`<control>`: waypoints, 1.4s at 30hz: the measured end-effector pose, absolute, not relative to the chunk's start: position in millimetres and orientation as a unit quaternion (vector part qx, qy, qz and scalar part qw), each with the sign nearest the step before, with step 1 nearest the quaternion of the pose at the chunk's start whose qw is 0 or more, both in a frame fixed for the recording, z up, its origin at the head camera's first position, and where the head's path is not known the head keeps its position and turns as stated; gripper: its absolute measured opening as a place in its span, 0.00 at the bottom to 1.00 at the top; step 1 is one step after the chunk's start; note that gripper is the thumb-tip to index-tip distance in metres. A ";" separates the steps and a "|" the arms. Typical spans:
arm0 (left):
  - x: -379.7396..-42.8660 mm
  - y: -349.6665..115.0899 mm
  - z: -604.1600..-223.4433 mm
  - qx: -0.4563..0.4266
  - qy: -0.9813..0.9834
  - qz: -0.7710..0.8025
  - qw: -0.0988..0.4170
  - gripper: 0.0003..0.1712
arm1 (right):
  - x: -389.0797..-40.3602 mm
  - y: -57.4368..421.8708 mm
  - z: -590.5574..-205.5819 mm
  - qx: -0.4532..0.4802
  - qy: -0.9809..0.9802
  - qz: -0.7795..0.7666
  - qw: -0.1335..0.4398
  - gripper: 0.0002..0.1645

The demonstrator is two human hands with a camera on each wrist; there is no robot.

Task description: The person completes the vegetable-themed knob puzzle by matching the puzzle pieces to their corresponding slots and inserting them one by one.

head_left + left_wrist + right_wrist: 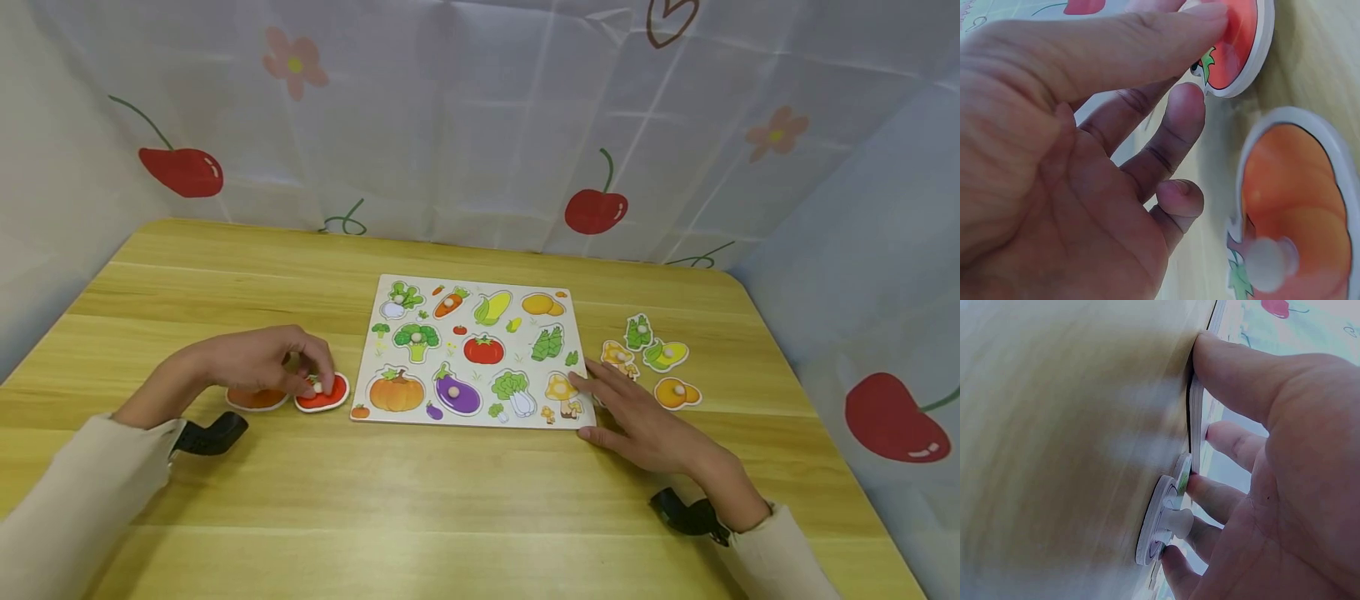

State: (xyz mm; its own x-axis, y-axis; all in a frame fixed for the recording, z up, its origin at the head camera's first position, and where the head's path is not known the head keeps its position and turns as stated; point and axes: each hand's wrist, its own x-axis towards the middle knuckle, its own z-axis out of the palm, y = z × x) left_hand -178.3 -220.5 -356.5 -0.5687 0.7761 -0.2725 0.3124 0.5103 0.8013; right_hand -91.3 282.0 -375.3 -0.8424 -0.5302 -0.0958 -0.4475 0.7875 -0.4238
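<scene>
A wooden vegetable puzzle board (pixel 517 354) lies flat on the table. To its left, my left hand (pixel 281 362) pinches the knob of a tomato piece (pixel 1238 44) between thumb and finger. The piece is at the tabletop; whether it touches the wood I cannot tell. A pumpkin piece (pixel 1291 169) with a white knob lies beside it, partly under that hand. On the opposite side, my right hand (pixel 645 421) rests at the board's lower right corner, fingers spread, thumb against the edge (pixel 1196 415). A knobbed piece (pixel 1155 519) lies by its fingers, mostly hidden in the head view.
Right of the board lie an asparagus piece (pixel 638 332), a corn piece (pixel 664 356), a mushroom piece (pixel 617 353) and an orange-yellow piece (pixel 667 393). Knobbed radish (pixel 392 309), carrot (pixel 444 310), broccoli (pixel 417 353) and eggplant (pixel 463 402) pieces sit in the board. A printed curtain (pixel 450 167) hangs behind the table.
</scene>
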 end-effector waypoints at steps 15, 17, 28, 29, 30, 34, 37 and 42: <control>-181.3 -193.2 -345.8 0.357 0.818 0.352 0.281 0.10 | -93.0 280.9 -376.3 -0.260 0.939 -0.198 0.110 0.40; -181.5 -189.7 -344.8 0.358 0.820 0.351 0.276 0.10 | -93.2 280.2 -375.4 -0.260 0.939 -0.196 0.110 0.40; -191.7 -163.0 -339.4 0.395 0.814 0.349 0.243 0.11 | -90.7 281.7 -373.0 -0.256 0.940 -0.196 0.110 0.40; -193.0 -160.1 -339.6 0.396 0.815 0.348 0.241 0.11 | -90.7 281.8 -373.4 -0.257 0.940 -0.196 0.110 0.40; -194.4 -157.0 -340.0 0.398 0.816 0.347 0.236 0.11 | -90.8 281.9 -374.0 -0.256 0.940 -0.197 0.110 0.40; -198.6 -146.6 -340.6 0.398 0.820 0.346 0.221 0.11 | -91.6 281.5 -376.4 -0.250 0.941 -0.197 0.113 0.41; -200.8 -140.1 -340.9 0.397 0.822 0.346 0.216 0.10 | -92.3 281.5 -377.6 -0.248 0.942 -0.196 0.114 0.41; -204.8 -130.2 -343.2 0.408 0.817 0.349 0.209 0.10 | -93.0 281.7 -377.1 -0.248 0.942 -0.196 0.114 0.42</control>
